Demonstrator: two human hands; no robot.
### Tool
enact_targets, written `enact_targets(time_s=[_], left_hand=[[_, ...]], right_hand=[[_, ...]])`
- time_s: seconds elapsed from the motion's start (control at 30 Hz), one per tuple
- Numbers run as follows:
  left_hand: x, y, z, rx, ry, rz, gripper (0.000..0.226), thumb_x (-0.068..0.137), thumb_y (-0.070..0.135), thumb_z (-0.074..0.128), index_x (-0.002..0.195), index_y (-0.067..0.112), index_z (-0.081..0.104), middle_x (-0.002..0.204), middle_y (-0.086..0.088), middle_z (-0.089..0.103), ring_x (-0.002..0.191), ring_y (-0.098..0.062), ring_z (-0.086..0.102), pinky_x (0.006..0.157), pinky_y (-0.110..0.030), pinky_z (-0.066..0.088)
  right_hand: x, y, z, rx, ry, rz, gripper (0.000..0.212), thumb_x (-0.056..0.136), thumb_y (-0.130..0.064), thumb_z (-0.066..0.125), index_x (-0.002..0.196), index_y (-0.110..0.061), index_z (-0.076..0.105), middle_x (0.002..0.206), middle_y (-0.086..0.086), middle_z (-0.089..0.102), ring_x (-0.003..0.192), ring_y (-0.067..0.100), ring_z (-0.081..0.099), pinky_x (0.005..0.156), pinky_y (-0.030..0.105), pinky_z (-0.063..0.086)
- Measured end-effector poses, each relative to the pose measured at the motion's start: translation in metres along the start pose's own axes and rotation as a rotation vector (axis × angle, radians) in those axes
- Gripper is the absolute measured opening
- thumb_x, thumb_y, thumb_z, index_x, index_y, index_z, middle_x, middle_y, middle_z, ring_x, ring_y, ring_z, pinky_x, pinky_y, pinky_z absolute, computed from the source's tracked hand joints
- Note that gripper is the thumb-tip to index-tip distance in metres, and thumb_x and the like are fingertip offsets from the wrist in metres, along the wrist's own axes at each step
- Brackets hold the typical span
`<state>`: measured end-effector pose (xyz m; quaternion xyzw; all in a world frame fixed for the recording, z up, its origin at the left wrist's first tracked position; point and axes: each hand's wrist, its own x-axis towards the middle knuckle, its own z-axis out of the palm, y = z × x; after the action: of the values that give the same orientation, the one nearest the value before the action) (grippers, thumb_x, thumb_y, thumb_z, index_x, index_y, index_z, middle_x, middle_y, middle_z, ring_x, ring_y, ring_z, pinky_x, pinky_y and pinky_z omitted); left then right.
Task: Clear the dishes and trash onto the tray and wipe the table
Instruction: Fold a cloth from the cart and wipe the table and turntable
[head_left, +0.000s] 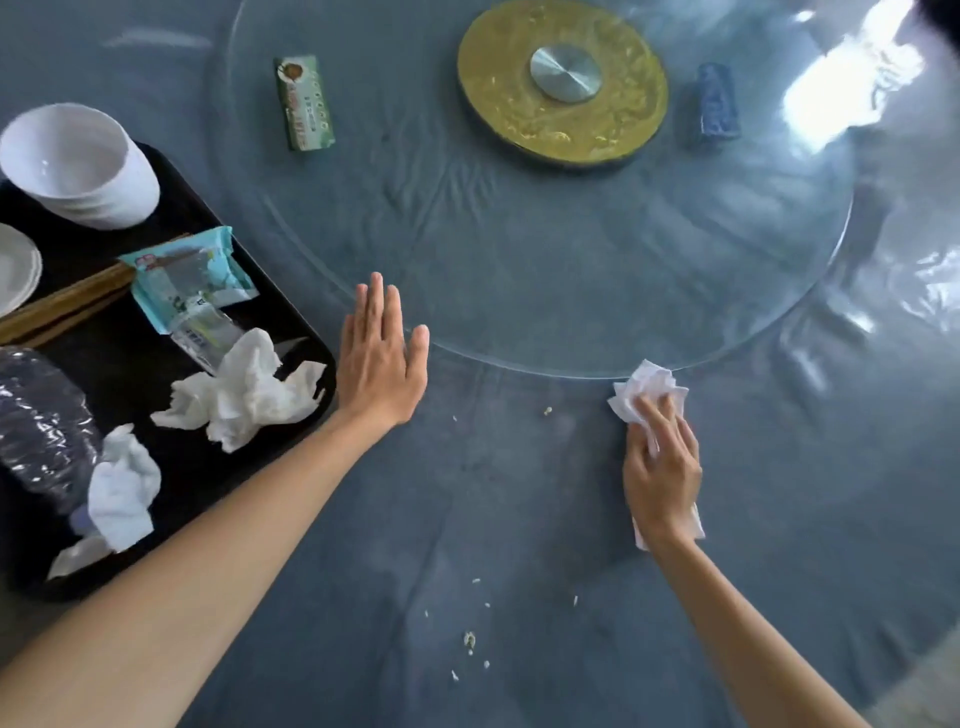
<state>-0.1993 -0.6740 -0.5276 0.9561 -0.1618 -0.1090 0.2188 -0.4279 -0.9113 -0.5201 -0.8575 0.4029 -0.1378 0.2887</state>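
Observation:
A black tray at the left holds stacked white bowls, a white plate, wooden chopsticks, a teal wet-wipe wrapper, crumpled tissues and a crushed plastic bottle. My left hand lies flat, fingers straight, on the blue tablecloth beside the tray's right edge. My right hand presses a crumpled white tissue onto the cloth, just below the glass turntable's rim. Small crumbs are scattered on the cloth near me.
The round glass turntable covers the table's centre, with a gold disc at its hub. A green box and a blue packet stand on the glass. Bright glare marks the cloth at the far right.

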Motion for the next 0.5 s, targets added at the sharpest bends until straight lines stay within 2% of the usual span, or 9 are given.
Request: enact_targets(time_s=[0.03,0.1,0.17,0.23,0.4,0.5], left_hand=[[-0.016,0.0,0.006,-0.032,-0.017,0.027,0.068,0.104,0.046,0.017,0.16,0.008,0.005,0.168,-0.007,-0.008,0.155,-0.02,-0.008,0.125,-0.038,0.001],[-0.042,-0.002,0.015,-0.09,-0.055,0.004,0.07,0.103,0.048,0.013,0.16,0.009,0.003,0.168,-0.006,-0.009,0.155,-0.019,-0.01,0.126,-0.038,-0.001],[-0.06,-0.007,0.021,-0.101,-0.072,-0.027,0.075,0.099,0.053,0.005,0.16,0.009,0.006,0.169,-0.006,-0.005,0.155,-0.018,-0.009,0.126,-0.04,-0.001],[-0.073,-0.013,0.023,-0.069,-0.08,0.001,0.078,0.097,0.055,0.0,0.16,0.011,0.013,0.169,-0.004,0.0,0.155,-0.017,-0.006,0.126,-0.041,0.001],[-0.107,-0.013,0.025,-0.033,-0.087,-0.001,0.075,0.097,0.055,-0.004,0.161,0.019,0.013,0.169,0.002,0.0,0.155,-0.015,-0.007,0.125,-0.04,-0.003],[-0.124,0.002,0.024,-0.144,-0.132,-0.059,0.073,0.097,0.053,-0.001,0.161,0.019,0.011,0.169,0.004,-0.001,0.154,-0.011,-0.009,0.125,-0.038,-0.006]], right_hand=[[0.0,-0.006,0.008,-0.05,-0.02,-0.034,0.046,0.101,-0.006,0.053,0.14,-0.03,0.061,0.16,-0.003,0.046,0.153,0.018,0.033,0.114,0.038,0.035],[-0.001,-0.016,0.019,-0.065,-0.028,-0.042,0.052,0.103,-0.006,0.048,0.148,-0.031,0.052,0.164,-0.005,0.038,0.158,0.014,0.019,0.12,0.035,0.026],[-0.005,-0.022,0.024,-0.046,-0.03,-0.044,0.05,0.105,-0.007,0.045,0.15,-0.028,0.05,0.165,-0.005,0.038,0.158,0.015,0.017,0.126,0.029,0.02],[-0.013,-0.028,0.03,-0.046,-0.056,-0.075,0.048,0.106,-0.008,0.043,0.15,-0.025,0.05,0.165,-0.003,0.037,0.158,0.017,0.018,0.128,0.03,0.016],[-0.032,-0.043,0.049,-0.038,-0.114,-0.213,0.043,0.108,-0.008,0.045,0.147,-0.021,0.056,0.159,0.0,0.047,0.154,0.018,0.032,0.123,0.038,0.032],[-0.051,-0.052,0.055,-0.01,-0.252,-0.469,0.041,0.101,0.002,0.053,0.136,-0.014,0.067,0.15,0.006,0.058,0.146,0.023,0.046,0.116,0.036,0.042]])
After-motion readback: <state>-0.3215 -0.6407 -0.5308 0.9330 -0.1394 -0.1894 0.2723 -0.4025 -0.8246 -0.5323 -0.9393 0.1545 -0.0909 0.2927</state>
